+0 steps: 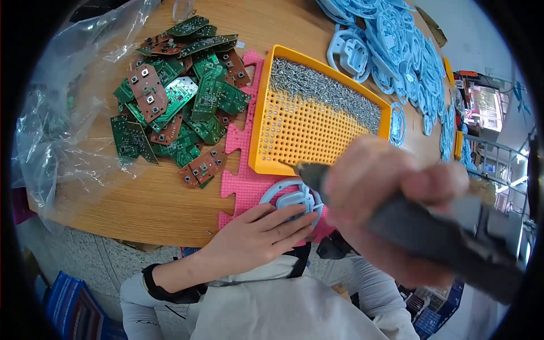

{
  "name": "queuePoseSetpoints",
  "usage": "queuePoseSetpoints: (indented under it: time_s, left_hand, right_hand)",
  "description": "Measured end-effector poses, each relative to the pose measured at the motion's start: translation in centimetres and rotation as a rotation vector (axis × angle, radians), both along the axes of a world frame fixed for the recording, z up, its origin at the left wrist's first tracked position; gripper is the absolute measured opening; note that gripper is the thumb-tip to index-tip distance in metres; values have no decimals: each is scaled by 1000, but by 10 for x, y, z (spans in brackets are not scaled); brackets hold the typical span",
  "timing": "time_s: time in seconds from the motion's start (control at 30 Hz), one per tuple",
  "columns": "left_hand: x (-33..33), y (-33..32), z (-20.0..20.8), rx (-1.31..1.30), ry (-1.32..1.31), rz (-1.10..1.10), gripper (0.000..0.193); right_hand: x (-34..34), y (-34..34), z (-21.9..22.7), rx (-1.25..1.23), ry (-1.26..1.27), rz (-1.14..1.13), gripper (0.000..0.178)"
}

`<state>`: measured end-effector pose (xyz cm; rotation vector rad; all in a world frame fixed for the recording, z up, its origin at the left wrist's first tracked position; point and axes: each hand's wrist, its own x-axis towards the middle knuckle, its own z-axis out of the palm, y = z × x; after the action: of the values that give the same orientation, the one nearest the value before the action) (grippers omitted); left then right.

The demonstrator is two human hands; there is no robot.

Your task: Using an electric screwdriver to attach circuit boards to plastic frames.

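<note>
My right hand (374, 198), smeared by motion and close to the camera, is wrapped round a dark grey electric screwdriver (430, 232). Its thin bit points left, in view over the near edge of the yellow perforated tray (256, 141). Silver screws (323, 85) are heaped along the tray's far side, with some standing in its holes. Below the tray, my left hand (255, 232) lies with fingers stretched and spread over a light blue plastic housing (292, 198). That hand covers the housing's near part. The housing rests on a pink foam mat (243, 184).
Left of the tray lies a pile of green and brown circuit boards (181, 102). A clear plastic bag (62, 113) spreads over the table's left side. Many light blue housings (391, 45) are heaped at the far right. The wooden table's (153, 209) near edge curves before me.
</note>
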<state>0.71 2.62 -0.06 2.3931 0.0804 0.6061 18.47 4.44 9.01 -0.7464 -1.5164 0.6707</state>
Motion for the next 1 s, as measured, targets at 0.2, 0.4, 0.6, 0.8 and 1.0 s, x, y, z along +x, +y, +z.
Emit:
queuePoseSetpoints:
  time_s: [0.2, 0.4, 0.6, 0.8, 1.0]
  left_hand:
    - [4, 2, 2, 7, 31, -38, 42]
    - [3, 2, 0, -25, 24, -39, 43]
    - [3, 3, 2, -6, 37, -48, 43]
    - [1, 4, 2, 12, 46, -51, 44]
    - [5, 1, 4, 57, 47, -29, 43]
  right_hand:
    - [5, 13, -14, -78, 17, 33, 71]
    - [9, 22, -19, 3, -70, 83, 71]
    - [10, 23, -17, 32, -93, 114, 73]
    - [8, 22, -19, 21, -65, 120, 75]
    - [14, 11, -9, 26, -53, 86, 76]
